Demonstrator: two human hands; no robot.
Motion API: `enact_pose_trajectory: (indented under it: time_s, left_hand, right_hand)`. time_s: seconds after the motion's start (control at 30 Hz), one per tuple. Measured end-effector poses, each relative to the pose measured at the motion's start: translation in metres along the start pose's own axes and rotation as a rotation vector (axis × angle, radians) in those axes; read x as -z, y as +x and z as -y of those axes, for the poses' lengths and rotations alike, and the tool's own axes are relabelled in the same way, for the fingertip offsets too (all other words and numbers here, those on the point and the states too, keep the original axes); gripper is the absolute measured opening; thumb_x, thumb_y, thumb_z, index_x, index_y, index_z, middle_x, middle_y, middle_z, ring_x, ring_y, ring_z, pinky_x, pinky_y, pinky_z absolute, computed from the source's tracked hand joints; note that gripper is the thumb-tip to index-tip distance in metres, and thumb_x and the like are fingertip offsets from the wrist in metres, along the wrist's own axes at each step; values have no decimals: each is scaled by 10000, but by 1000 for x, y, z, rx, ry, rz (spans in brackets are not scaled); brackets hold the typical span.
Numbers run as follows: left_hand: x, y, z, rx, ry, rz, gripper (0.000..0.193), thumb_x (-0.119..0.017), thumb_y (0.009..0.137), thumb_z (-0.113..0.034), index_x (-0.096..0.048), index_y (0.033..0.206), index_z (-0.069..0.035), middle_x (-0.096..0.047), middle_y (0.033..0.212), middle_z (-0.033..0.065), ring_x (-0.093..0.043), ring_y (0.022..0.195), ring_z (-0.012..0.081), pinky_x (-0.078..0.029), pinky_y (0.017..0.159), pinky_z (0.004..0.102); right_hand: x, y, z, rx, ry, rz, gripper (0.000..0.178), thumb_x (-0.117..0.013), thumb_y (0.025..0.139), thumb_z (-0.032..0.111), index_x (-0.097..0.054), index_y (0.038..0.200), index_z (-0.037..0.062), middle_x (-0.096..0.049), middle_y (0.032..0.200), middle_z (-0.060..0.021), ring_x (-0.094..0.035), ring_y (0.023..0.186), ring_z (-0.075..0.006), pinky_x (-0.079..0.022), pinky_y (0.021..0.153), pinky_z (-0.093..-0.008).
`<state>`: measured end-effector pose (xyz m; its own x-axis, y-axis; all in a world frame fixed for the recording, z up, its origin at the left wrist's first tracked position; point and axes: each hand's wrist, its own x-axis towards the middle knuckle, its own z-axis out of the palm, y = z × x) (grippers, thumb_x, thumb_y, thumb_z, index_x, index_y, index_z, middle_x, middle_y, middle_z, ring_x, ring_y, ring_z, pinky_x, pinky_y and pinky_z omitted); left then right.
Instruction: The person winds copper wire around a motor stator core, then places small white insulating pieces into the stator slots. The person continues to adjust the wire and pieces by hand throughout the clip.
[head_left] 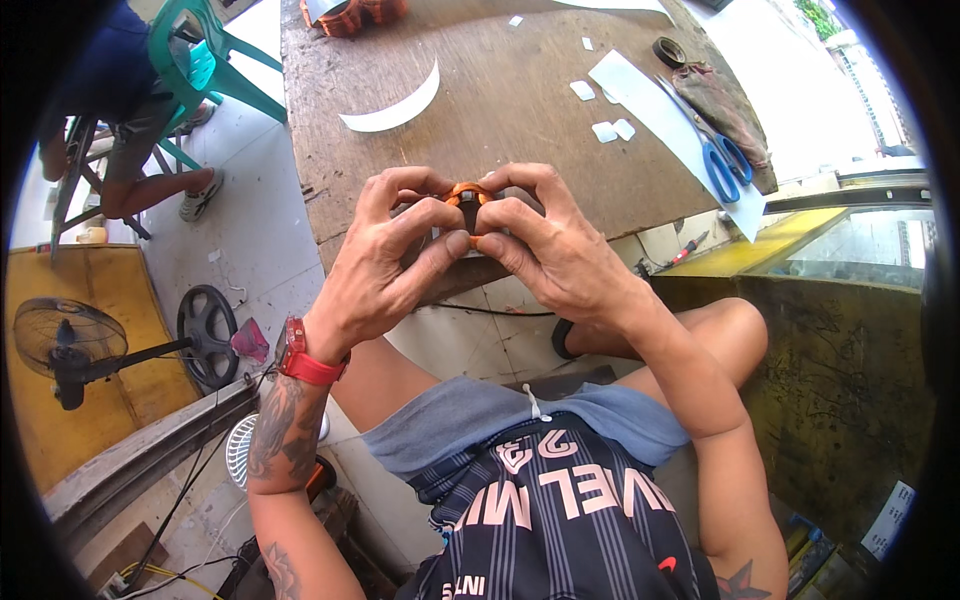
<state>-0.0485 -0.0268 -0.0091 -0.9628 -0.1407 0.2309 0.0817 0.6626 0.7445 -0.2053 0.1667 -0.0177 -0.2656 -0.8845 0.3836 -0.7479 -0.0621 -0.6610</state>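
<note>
Both hands are raised in front of me by the near edge of the wooden table. Between them they hold a small orange copper-coloured coil with a dark middle. My left hand has its thumb and fingertips closed on the coil's left side. From the other side, the thumb and curled fingers of my right hand pinch it. My fingertips cover much of the coil, so its full shape is hidden.
On the wooden table lie a white paper crescent, small white paper pieces, a long white strip, blue-handled scissors and a tape roll. Copper windings sit at its far edge. A black fan stands left; another person sits beyond.
</note>
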Motion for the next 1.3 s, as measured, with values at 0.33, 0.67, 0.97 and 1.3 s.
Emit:
enact_pose_trajectory:
  time_s: [0.33, 0.67, 0.97, 1.3]
  left_hand:
    - [-5, -1, -6, 97, -115, -60, 214, -688, 1011, -233, -709, 1113, -46, -569, 1339, 158, -531, 1270, 359, -441, 1096, 484]
    - [-9, -3, -10, 114, -152, -95, 218, -706, 1025, -204, -673, 1198, -77, -572, 1434, 166, -540, 1373, 375, -465, 1138, 459]
    - [-15, -13, 2, -205, 157, -170, 360, -768, 945, -22, -712, 1281, -139, -628, 1498, 194, -649, 1342, 412, -581, 1061, 483]
    - [-21, -8, 0, -198, 209, -161, 345, -754, 942, -14, -683, 1266, -108, -580, 1411, 188, -613, 1263, 364, -601, 1010, 491]
  right_hand:
    - [0, 3, -1, -52, 40, 56, 208, -626, 1095, 250, -614, 1225, 89, -479, 1374, -190, -534, 1288, -423, -518, 1049, -509]
    - [4, -2, 4, -101, 103, 10, 258, -660, 1072, 226, -586, 1281, 95, -523, 1397, -209, -582, 1275, -470, -517, 1073, -541]
    - [-24, -26, -7, 244, -359, -230, 457, -717, 949, 63, -611, 1377, 182, -604, 1429, -176, -628, 1358, -414, -524, 1171, -548]
    - [-25, -18, 8, 26, -156, -235, 356, -718, 998, 101, -627, 1336, 164, -579, 1324, -170, -620, 1279, -401, -534, 1120, -529]
